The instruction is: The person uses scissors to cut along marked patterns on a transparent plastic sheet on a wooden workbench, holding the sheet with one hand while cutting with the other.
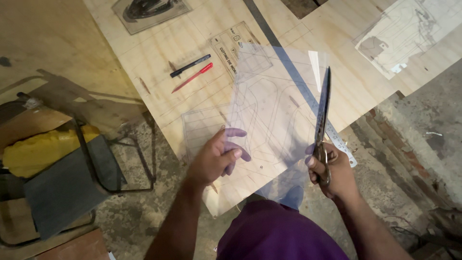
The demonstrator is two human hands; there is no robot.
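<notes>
My left hand (214, 159) pinches a clear plastic sheet (276, 115) with curved outlines drawn on it, thumb on top and fingers showing through from beneath. My right hand (332, 171) grips the handles of long metal scissors (322, 108), whose blades point away from me along the sheet's right edge. The sheet hangs over a plywood board (159, 62).
A black pen (190, 66) and a red pen (193, 77) lie on the plywood, beside a printed paper (230, 48). A metal ruler (342, 143) sticks out near my right hand. A chair with a yellow cushion (43, 147) stands at the left. More clear sheets lie at top left (149, 12) and top right (404, 33).
</notes>
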